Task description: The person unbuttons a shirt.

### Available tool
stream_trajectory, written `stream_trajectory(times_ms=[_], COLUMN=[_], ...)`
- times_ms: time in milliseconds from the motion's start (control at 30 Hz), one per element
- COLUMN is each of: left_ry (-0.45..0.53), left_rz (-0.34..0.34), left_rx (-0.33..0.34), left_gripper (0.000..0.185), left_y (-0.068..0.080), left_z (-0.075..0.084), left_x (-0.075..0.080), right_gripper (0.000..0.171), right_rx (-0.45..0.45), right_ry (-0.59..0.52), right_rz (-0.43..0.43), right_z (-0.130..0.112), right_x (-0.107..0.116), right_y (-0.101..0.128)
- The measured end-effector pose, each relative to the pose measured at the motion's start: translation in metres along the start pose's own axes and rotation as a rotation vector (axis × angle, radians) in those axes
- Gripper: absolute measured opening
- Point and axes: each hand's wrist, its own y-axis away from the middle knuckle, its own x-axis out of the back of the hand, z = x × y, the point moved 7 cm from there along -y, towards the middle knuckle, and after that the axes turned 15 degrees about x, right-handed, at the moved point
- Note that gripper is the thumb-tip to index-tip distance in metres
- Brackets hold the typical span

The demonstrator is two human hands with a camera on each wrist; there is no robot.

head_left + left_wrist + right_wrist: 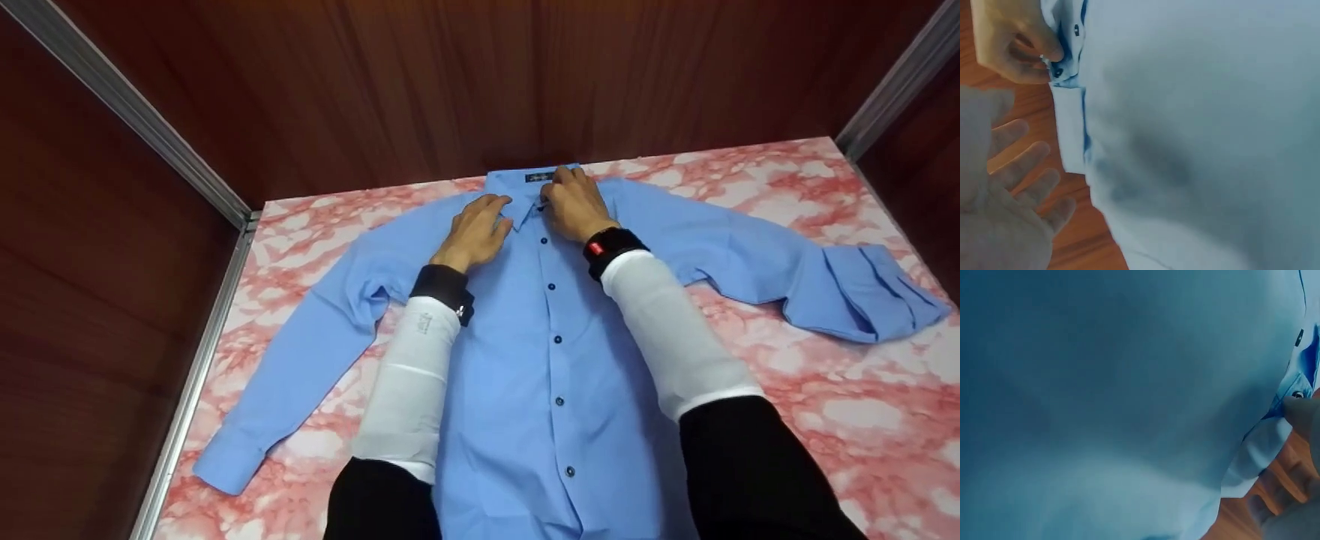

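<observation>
A light blue long-sleeved shirt (502,375) lies front up, its row of dark buttons (552,286) running down the middle. At the collar (517,210), my right hand (576,204) pinches the cloth by the top button between thumb and finger. The left wrist view shows this pinch beside a dark button (1058,72). My left hand (474,229) is next to the left collar point, its fingers extended and holding nothing. In the left wrist view those fingers (1022,166) are spread apart. My right hand partly hides the right side of the collar.
The shirt lies on a red-and-white marbled tabletop (855,405). One sleeve (300,360) stretches down to the left; the other (750,247) reaches right, its cuff end folded. Dark wood panels (420,90) with metal edging (127,105) stand behind and at both sides.
</observation>
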Motion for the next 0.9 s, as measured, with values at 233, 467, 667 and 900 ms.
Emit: stream_trajectory(times_ms=[233, 467, 667, 900], left_ry=[-0.049, -0.028, 0.067, 0.217], left_rz=[0.116, 0.121, 0.028, -0.083], left_rx=[-0.109, -0.288, -0.368, -0.346], left_gripper=[0.052, 0.042, 0.033, 0.023], left_y=[-0.003, 0.078, 0.133, 0.182], left_z=[0.025, 0.085, 0.114, 0.124], left_x=[-0.014, 0.056, 0.071, 0.069], right_gripper=[0.015, 0.010, 0.012, 0.014], right_rx=[0.146, 0.343, 0.429, 0.486], right_ry=[-0.064, -0.094, -0.098, -0.132], right_rz=[0.259, 0.402, 0.449, 0.446], right_z=[-0.012, -0.042, -0.071, -0.102], right_x=[0.026, 0.057, 0.075, 0.088], right_y=[0.028, 0.066, 0.106, 0.143])
